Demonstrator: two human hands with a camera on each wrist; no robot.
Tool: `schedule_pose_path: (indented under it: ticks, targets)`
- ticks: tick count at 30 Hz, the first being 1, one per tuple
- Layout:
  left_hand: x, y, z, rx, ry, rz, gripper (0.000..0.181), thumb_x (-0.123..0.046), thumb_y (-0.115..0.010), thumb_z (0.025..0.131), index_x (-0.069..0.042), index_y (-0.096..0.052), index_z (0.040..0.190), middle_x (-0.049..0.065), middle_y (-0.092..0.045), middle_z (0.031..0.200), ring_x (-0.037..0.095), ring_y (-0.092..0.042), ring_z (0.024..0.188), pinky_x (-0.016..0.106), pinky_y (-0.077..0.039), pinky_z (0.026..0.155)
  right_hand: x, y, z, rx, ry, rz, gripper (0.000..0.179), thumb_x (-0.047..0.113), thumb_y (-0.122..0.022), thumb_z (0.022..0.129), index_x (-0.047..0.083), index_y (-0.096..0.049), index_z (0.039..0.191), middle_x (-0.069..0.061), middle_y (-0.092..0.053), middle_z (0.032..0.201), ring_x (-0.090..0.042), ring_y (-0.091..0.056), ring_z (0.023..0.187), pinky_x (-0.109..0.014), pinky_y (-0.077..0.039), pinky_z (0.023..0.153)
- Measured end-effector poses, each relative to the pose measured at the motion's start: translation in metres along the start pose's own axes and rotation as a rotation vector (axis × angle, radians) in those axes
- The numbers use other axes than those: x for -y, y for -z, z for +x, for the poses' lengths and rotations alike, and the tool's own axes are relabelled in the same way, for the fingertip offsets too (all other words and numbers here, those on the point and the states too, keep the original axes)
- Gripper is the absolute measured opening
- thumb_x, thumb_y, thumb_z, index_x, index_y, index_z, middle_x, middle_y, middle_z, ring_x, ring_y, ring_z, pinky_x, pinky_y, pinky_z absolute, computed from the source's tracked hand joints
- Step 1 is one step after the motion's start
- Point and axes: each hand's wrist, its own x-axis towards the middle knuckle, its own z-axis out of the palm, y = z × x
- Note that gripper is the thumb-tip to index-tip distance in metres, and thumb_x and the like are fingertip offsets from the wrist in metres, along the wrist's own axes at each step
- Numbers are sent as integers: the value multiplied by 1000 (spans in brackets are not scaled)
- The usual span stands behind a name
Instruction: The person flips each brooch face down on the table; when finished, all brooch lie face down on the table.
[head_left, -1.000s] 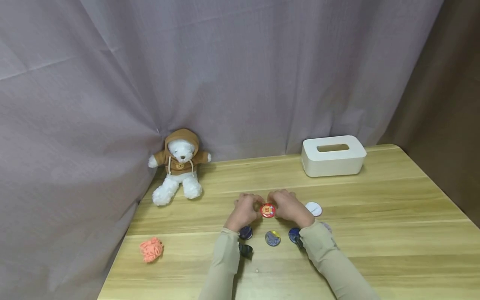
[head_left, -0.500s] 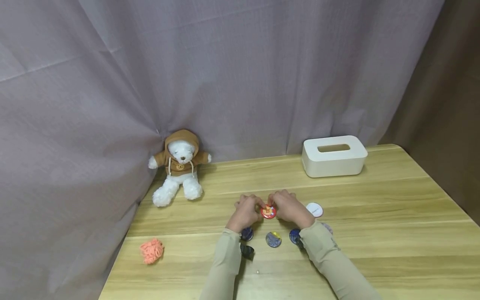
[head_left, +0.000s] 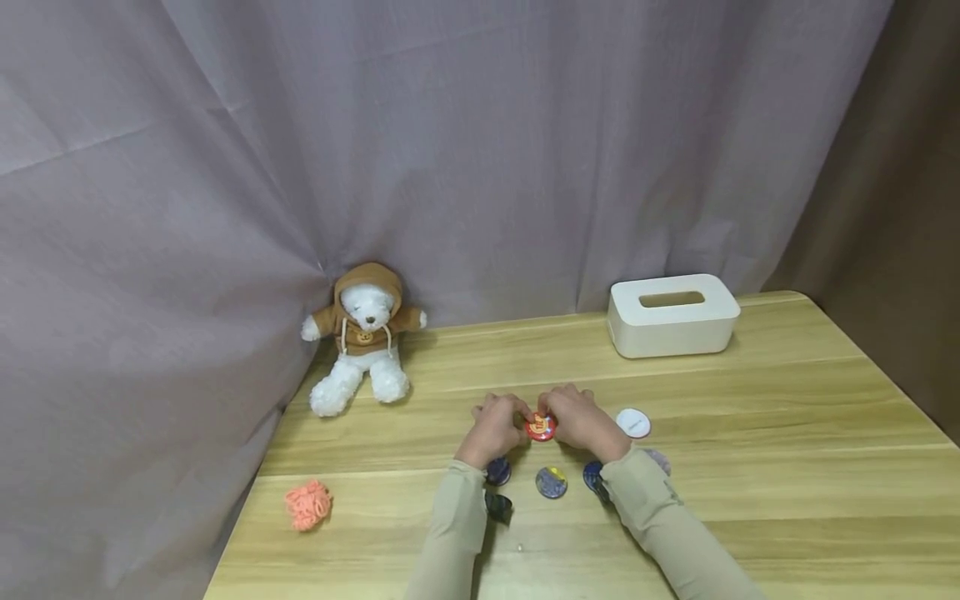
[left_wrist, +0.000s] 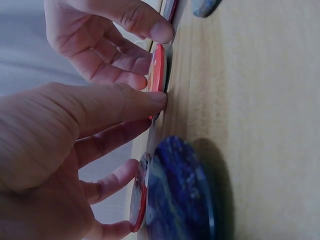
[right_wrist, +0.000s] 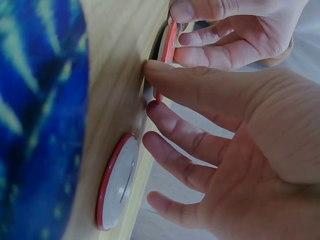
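Note:
A round red button badge (head_left: 540,427) with a yellow design is between both hands in the head view. My left hand (head_left: 495,427) pinches its left edge between thumb and fingers, and my right hand (head_left: 581,421) pinches the right edge. Seen from the left wrist, the red badge (left_wrist: 158,70) is tipped up on edge close to the wood. A dark blue badge (left_wrist: 180,192) lies near the left hand, beside a red-rimmed badge (left_wrist: 140,192) at its outer fingertips. In the right wrist view, a white-faced badge (right_wrist: 119,182) lies below the right fingers.
Nearer the person lie a grey-yellow badge (head_left: 551,482) and a blue badge (head_left: 592,475). A pale badge (head_left: 658,460) shows by the right sleeve. A coral yarn bundle (head_left: 308,505), a plush bear (head_left: 367,333) and a white tissue box (head_left: 673,317) stand around the wooden table (head_left: 810,467).
The red badge has tilted a little between the fingertips, which now cover more of its upper edge. Both hands stay nearly in place; the whole head view has shifted slightly.

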Motion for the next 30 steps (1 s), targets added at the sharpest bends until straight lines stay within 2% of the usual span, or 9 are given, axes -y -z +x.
schedule_pose_path:
  ticks: [6,11,16,23,30]
  targets:
    - [-2,0,-2,0,13,3,21,-5,-87,72,-13,-77,89,-1,-74,104,25,-53,101,53,-29,91,-1,2,-2,15,-2,18,27,-8,-79,67,7,-68,86,-2,-64,82,-27,-55,85,-53,-38,79]
    - [-2,0,-3,-13,7,6,17,-4,-84,74,-14,-77,86,-3,-75,98,26,-54,102,54,-29,91,-3,6,-2,13,26,26,22,-8,-75,69,9,-68,81,2,-64,77,-20,-54,78,-52,-38,78]
    - [0,0,-3,-35,-22,4,16,-4,-83,76,-16,-77,84,-6,-74,90,23,-56,98,56,-30,91,-6,8,-2,-9,59,15,19,-5,-74,73,12,-67,79,3,-64,75,-19,-56,75,-48,-40,75]
    - [0,1,-3,-58,-76,10,12,-10,-84,79,-18,-78,85,-9,-75,91,19,-59,97,53,-32,88,-10,10,-1,-66,91,9,21,-8,-71,73,12,-67,78,4,-65,75,-21,-60,75,-49,-46,77]
    - [2,3,-2,-87,-100,-1,10,-11,-84,79,-19,-79,83,-10,-75,83,13,-62,89,45,-32,84,-11,11,0,-78,87,37,21,-9,-68,74,12,-67,78,7,-62,71,-16,-56,70,-40,-48,71]
